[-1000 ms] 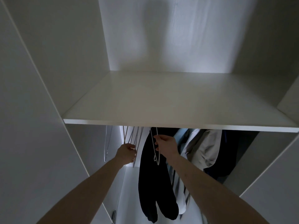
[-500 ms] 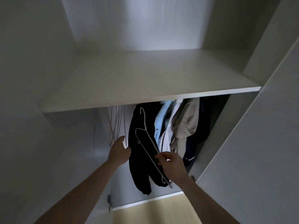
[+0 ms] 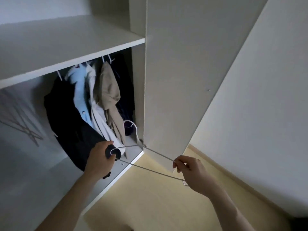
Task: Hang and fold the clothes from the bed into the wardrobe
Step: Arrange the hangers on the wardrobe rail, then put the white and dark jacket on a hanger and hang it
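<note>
Head: thin white hanger point(image 3: 150, 160) (empty)

white wardrobe point(image 3: 166, 80), black point(image 3: 66, 114), pale blue point(image 3: 80, 90), beige clothes point(image 3: 108, 90), yellowish floor point(image 3: 150, 197).

Single head view looks down, close, into the open wardrobe point(image 3: 145, 97)

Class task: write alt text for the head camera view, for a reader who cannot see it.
Two bare hands hold an empty thin white wire hanger in front of an open white wardrobe: the left hand grips one end, the right hand pinches the other. Behind, dark, pale blue, white and beige clothes hang under a shelf.
</note>
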